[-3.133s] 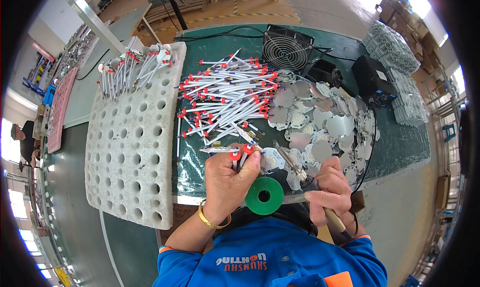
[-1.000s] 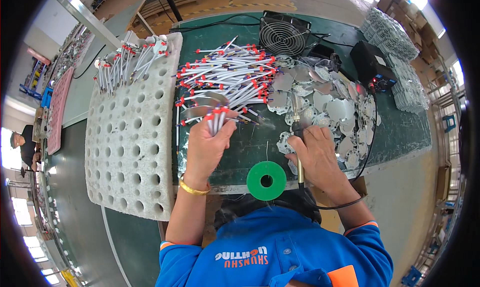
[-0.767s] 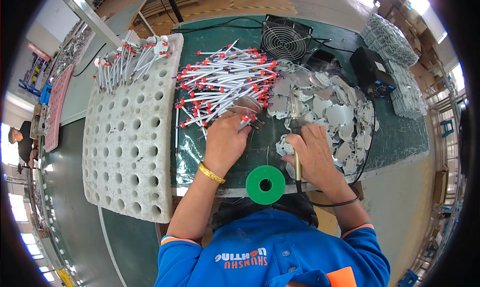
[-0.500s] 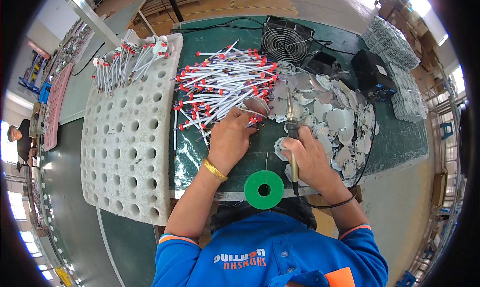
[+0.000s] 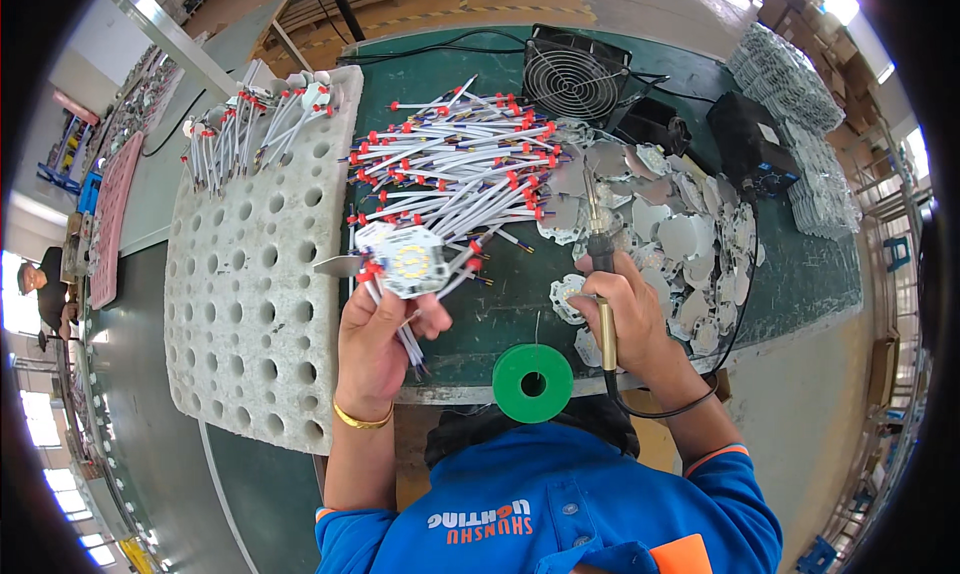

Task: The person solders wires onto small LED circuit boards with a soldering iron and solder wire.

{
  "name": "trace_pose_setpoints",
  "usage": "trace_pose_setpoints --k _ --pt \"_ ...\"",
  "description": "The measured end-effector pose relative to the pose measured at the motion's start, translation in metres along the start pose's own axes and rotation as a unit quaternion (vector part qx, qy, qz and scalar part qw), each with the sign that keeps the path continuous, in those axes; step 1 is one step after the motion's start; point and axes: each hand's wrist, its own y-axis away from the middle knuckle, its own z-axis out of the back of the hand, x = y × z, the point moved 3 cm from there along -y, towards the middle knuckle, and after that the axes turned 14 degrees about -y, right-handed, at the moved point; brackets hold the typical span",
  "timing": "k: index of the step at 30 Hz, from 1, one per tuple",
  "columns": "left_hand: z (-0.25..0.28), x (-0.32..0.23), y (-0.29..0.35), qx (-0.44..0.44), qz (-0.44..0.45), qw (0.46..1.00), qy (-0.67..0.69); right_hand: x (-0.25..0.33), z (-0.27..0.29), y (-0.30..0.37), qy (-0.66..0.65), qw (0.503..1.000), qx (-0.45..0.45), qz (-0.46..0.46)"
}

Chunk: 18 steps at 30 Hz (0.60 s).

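My left hand (image 5: 380,339) is closed around white cables with red ends. LED boards (image 5: 412,262) are on those cables, raised above the bench; the front one is white with yellow dots, and another shows as a grey disc edge at the left. How many boards there are is hidden. My right hand (image 5: 628,309) grips a soldering iron (image 5: 601,246), its thin tip pointing away from me. Close to that hand lies a loose LED board (image 5: 567,299). A green solder spool (image 5: 508,379) stands between my forearms at the bench edge, its wire end sticking up.
White cables (image 5: 450,159) are piled mid-bench. Loose round boards (image 5: 690,234) spread to the right. Behind are a fan (image 5: 572,82) and a black box (image 5: 750,144); clear trays (image 5: 785,84) are stacked far right. A holed foam block (image 5: 250,304) at left carries wired boards.
My left hand has drawn back and left from the cable pile, turning and lifting wired boards off the bench. My right hand has shifted slightly right, still holding the soldering iron.
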Motion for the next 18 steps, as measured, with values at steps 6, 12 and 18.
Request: trace_pose_setpoints --k 6,12,18 --pt "0.003 0.012 0.015 -0.077 0.137 0.984 -0.082 0.005 -0.005 -0.003 -0.001 1.000 0.026 0.004" --pt "0.002 0.006 0.022 -0.111 -0.001 0.900 -0.421 0.002 -0.010 0.000 0.020 0.998 0.064 0.003" --pt "-0.015 -0.025 0.025 -0.152 -0.065 0.823 -0.544 0.004 -0.007 0.000 0.037 0.997 0.071 0.015"
